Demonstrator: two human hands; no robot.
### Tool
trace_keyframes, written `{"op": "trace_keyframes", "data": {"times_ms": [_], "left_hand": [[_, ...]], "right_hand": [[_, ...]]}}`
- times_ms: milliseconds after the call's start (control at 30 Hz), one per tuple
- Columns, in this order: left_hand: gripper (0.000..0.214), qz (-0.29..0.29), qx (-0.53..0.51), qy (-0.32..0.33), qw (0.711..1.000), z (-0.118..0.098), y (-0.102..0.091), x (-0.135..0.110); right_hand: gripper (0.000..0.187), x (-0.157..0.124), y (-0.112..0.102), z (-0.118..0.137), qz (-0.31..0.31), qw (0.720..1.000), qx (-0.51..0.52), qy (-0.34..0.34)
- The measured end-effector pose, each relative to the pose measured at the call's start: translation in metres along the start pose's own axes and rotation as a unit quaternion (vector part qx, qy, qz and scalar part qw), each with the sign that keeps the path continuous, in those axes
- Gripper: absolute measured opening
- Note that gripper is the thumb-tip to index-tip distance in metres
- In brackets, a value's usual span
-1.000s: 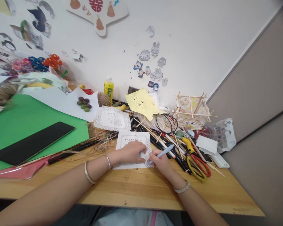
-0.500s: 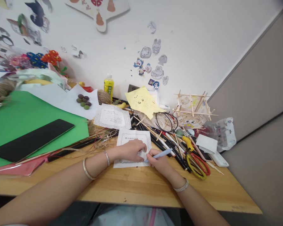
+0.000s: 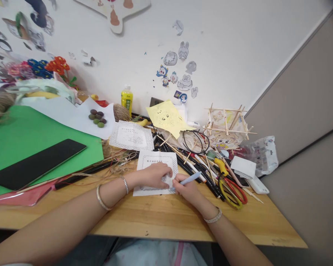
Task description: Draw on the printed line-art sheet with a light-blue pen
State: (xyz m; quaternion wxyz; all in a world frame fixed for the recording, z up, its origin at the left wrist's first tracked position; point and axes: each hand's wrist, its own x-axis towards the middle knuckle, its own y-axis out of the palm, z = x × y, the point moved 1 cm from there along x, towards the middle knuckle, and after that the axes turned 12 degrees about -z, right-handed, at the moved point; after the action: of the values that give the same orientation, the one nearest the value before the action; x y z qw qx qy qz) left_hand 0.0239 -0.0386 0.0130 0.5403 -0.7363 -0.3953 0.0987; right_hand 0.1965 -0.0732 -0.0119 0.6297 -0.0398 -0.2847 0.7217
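Observation:
A white paper sheet (image 3: 143,159) with a drawn border, a line of writing and a small drawing lies on the wooden table. My left hand (image 3: 154,175) rests on it, fingers curved and apart, pressing the sheet down and covering part of the drawing. In my right hand (image 3: 185,188) is a light blue pen (image 3: 191,178), gripped near its tip. The tip meets the lower right part of the sheet, close to my left thumb. Just behind lies a second bordered sheet (image 3: 131,136) with writing and a drawing.
Black markers (image 3: 211,187), sticks and scissors (image 3: 231,195) are heaped to the right, below a stick-framed paper lantern (image 3: 224,127). A yellow star-shaped paper (image 3: 166,117) tops the pile. On the left, a black tablet (image 3: 39,162) lies on green paper (image 3: 80,147). A yellow bottle (image 3: 127,100) stands behind.
The view has shifted very slightly. Both hands keep nearly the same places on the sheet, and the pen stays in my right hand with its tip at the paper.

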Motion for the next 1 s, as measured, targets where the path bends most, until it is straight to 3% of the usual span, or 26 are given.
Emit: {"op": "trace_keyframes", "data": {"times_ms": [333,700,1000], "left_hand": [[0.037,0.023,-0.028,-0.011,0.999,0.0000,-0.0040,-0.0006],[0.028,0.020,-0.024,0.028,0.999,-0.0067,-0.0024,0.0005],[0.031,0.025,-0.022,0.025,0.999,-0.0065,-0.0033,0.0005]], "right_hand": [[0.027,-0.0003,-0.0015,-0.0048,-0.022,0.997,0.047,0.053],[0.029,-0.0008,0.0016,0.0026,-0.002,1.000,0.003,-0.025],[0.027,-0.0010,0.0008,0.0026,0.001,1.000,0.008,-0.001]]}}
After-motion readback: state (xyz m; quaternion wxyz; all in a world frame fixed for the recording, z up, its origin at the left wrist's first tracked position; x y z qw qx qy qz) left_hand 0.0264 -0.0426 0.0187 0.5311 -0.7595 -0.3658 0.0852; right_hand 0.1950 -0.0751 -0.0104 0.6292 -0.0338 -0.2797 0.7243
